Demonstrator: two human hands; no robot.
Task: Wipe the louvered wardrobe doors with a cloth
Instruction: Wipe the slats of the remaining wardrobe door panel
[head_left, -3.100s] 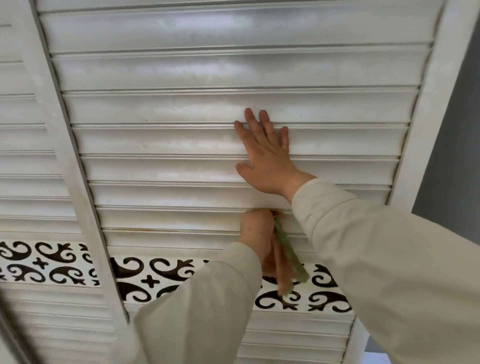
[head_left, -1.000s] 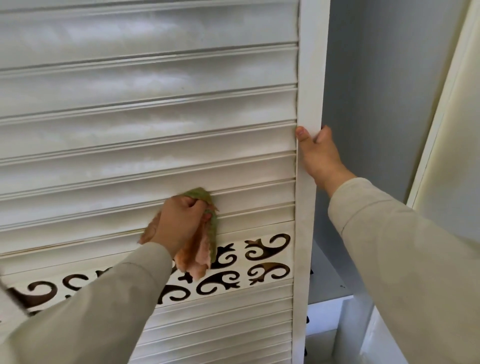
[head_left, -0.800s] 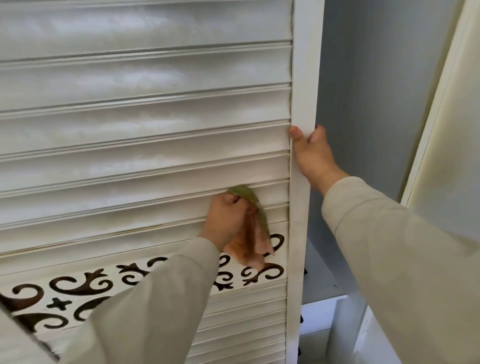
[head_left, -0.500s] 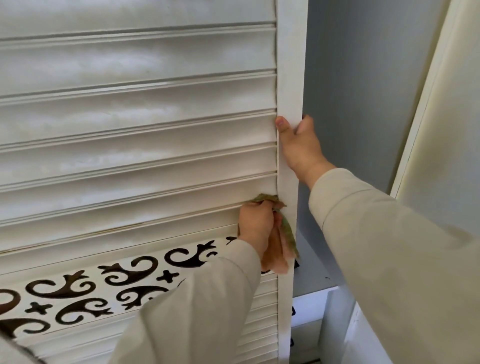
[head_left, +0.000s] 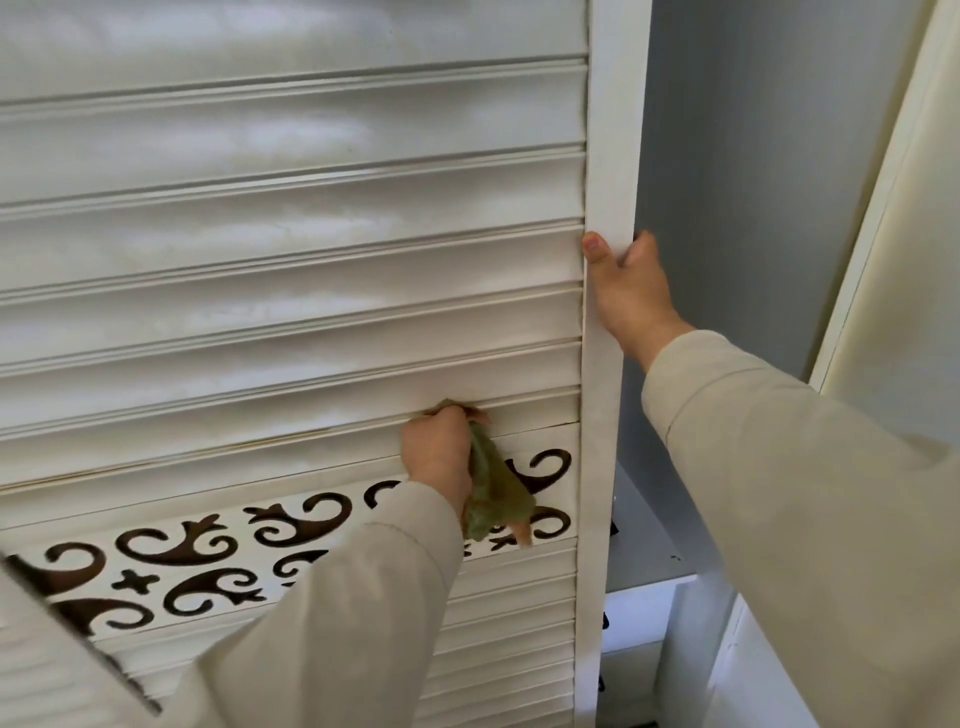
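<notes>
Head view: one cloth (head_left: 493, 483), one door (head_left: 291, 249), two hands.

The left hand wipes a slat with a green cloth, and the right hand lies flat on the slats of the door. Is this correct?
Not quite. In the head view the right hand grips the door's edge frame, not flat on the slats. The left hand does wipe with the green cloth.

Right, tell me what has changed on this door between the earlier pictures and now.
The right hand came off the flat of the slats and took hold of the door's edge stile. The left hand ran the cloth right along the slat groove to the stile, then back a little left. The left hand's grip on the cloth is unchanged.
</notes>
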